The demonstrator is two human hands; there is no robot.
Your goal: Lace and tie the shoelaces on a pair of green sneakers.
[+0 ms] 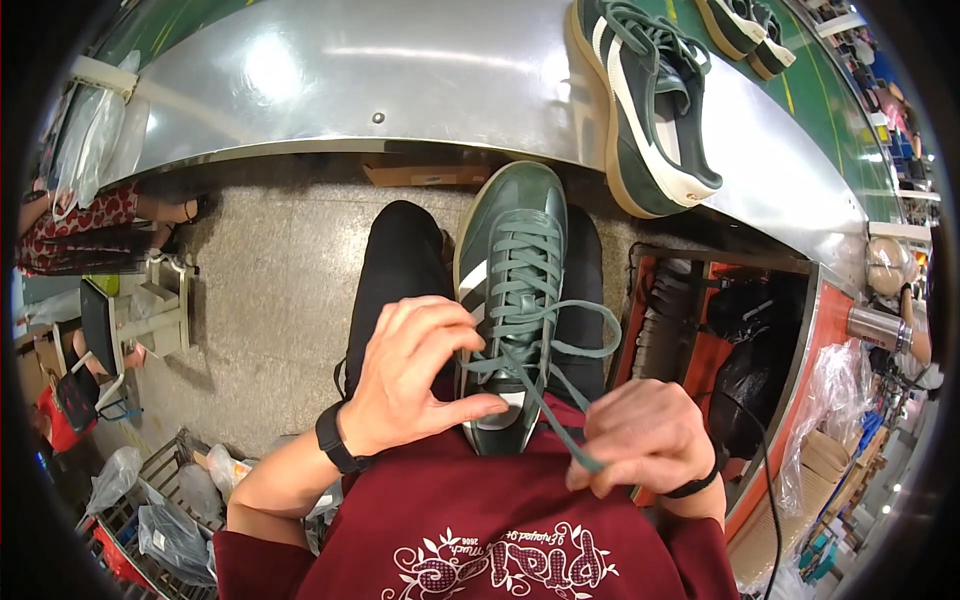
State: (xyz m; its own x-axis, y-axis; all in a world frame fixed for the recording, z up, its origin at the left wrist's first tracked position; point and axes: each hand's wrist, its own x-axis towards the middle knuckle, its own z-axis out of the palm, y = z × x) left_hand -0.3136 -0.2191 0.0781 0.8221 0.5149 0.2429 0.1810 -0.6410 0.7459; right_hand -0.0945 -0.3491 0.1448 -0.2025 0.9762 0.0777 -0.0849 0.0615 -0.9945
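Note:
A dark green sneaker (pixel 527 190) with a pale stripe rests sole-down along my lap, toe toward the table, its green laces (pixel 525 255) threaded up the front. My left hand (pixel 410 365) is at the shoe's left side, thumb and fingers apart; the fingertips reach the upper laces and the thumb lies over the tongue. At the shoe's right, my slightly blurred right hand (pixel 645 435) is closed on a lace end (pixel 570 440), drawn out taut from the top of the lacing. Another lace forms a loose loop (pixel 600 320) to the right.
Ahead is a shiny metal table edge (pixel 440 90), with another green sneaker (pixel 650 110) on it and more shoes (pixel 750 35) on a green surface behind. An orange-sided cabinet (pixel 800 370) holding black bags stands at right. At left are a person's legs (pixel 165 212) and a wire basket (pixel 165 470).

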